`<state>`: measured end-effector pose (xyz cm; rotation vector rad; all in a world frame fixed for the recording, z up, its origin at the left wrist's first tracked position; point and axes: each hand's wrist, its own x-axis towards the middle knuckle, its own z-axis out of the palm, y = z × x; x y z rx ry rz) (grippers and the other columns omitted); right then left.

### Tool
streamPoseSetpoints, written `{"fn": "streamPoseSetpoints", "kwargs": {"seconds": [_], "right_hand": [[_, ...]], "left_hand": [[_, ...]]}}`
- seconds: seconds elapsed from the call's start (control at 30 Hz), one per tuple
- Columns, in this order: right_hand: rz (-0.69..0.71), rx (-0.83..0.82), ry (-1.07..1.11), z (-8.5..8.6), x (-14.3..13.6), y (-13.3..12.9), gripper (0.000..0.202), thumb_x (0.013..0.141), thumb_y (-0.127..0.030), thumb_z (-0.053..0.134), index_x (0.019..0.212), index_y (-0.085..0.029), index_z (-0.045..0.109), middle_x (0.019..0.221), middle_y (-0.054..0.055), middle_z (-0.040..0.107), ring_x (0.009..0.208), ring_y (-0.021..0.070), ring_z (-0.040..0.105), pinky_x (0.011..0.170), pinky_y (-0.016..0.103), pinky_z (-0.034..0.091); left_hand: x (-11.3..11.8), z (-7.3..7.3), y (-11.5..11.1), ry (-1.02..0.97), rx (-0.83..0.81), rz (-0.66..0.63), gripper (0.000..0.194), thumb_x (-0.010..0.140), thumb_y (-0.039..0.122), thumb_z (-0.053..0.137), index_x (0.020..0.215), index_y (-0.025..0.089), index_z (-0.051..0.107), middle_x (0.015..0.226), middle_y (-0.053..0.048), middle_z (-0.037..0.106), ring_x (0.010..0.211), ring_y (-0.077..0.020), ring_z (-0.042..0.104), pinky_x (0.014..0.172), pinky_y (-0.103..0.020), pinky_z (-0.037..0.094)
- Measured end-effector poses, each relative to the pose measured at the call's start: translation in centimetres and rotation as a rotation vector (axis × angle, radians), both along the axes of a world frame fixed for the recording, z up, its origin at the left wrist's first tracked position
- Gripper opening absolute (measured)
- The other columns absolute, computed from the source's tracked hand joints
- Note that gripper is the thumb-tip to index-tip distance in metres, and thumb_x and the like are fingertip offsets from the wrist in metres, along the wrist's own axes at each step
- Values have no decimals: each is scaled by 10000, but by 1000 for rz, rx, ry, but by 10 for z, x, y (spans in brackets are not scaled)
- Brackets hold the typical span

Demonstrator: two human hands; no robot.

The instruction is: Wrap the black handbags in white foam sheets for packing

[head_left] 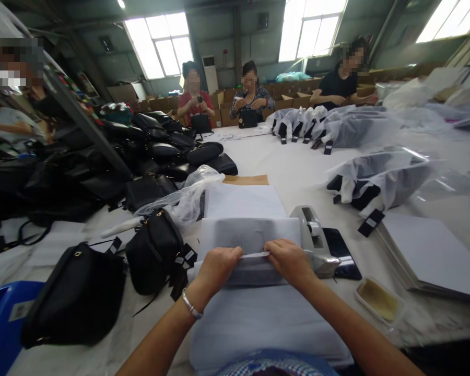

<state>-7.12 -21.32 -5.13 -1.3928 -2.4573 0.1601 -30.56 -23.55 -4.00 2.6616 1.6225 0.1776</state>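
Leftmost on the table, one blue plastic article is found, cut off by the frame edge. Next to it, two black bags are stood side by side, the second with dark tags attached; behind them a pile of black bags is heaped, too overlapped to be counted.

At centre, one dark shape is seen through white paper, laid in front of the person, on further white sheets. By the left hand, one bracelet worn at its wrist, the paper's folded edge is pinched in a narrow grip; by the right hand the same edge is pinched likewise, a short span apart. The step in hand is judged to be folding of the paper over the shape; by the next move, an even, level hold on the fold seems to be called for.

To the right are listed: one tape dispenser, one dark phone-like slab, one small clear tray and one stack of white boards. Beyond the table, three co-workers are counted.
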Motion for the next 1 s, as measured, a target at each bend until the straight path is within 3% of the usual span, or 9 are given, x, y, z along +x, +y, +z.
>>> {"fn": "streamPoseSetpoints", "kwargs": {"seconds": [0.27, 0.37, 0.47, 0.5, 0.6, 0.73, 0.87, 1.0], "right_hand": [[-101, -25, 80, -12, -2, 9, 154, 949, -340, 603, 853, -224, 636, 866, 15, 696, 821, 192, 638, 715, 275, 396], [-123, -20, 85, -13, -2, 10, 179, 952, -363, 594, 845, -224, 628, 861, 19, 692, 808, 193, 639, 682, 275, 393], [-136, -13, 80, -13, -2, 10, 161, 947, -352, 600, 851, -225, 621, 856, 16, 688, 800, 196, 640, 666, 278, 394], [-141, -10, 81, -13, -3, 11, 150, 944, -345, 606, 855, -225, 621, 856, 14, 688, 799, 197, 640, 665, 279, 397], [-148, 2, 95, -14, -5, 13, 126, 938, -327, 615, 864, -226, 625, 858, 15, 693, 795, 199, 643, 682, 281, 416], [-141, 56, 114, -14, -4, 18, 86, 947, -278, 591, 917, -217, 644, 928, 41, 713, 864, 220, 648, 797, 319, 465], [-201, 236, 194, -13, 29, 15, 187, 944, -223, 562, 1110, -205, 647, 1238, 83, 663, 1136, 256, 592, 1034, 422, 415], [-487, 374, 265, -20, 88, -5, 269, 936, -328, 564, 1141, -182, 660, 1352, 122, 586, 1304, 300, 471, 1113, 503, 350]], "left_hand": [[1, -3, 15, -59, 59, 81, 269, 917, 302, 631, 1175, 251, 579, 870, -5, 730, 787, -187, 690, 664, -261, 486], [4, 3, 14, -76, 119, 97, 361, 936, 257, 599, 1290, 222, 537, 1020, -51, 727, 953, -208, 676, 909, -357, 499], [16, 5, 0, -138, 291, 97, 382, 971, 207, 521, 1353, 218, 516, 1236, -89, 675, 1192, -239, 592, 1146, -498, 318], [22, 2, -8, -165, 333, 71, 366, 981, 204, 498, 1344, 226, 532, 1261, -83, 669, 1210, -234, 584, 1156, -493, 314], [38, -15, -29, -206, 307, -38, 298, 984, 196, 480, 1248, 223, 615, 1211, -66, 705, 1124, -213, 643, 1035, -397, 478], [48, -39, -34, -149, 230, 2, 307, 945, 155, 539, 1237, 186, 630, 1346, -87, 633, 1258, -265, 577, 1020, -449, 514], [48, -45, -27, -90, 190, 47, 415, 933, 140, 550, 1331, 257, 571, 1483, -55, 497, 1366, -290, 467, 1094, -565, 425], [46, -45, -25, -35, 186, 73, 465, 934, 144, 540, 1369, 308, 539, 1526, -42, 427, 1409, -323, 396, 1093, -651, 366]]}}
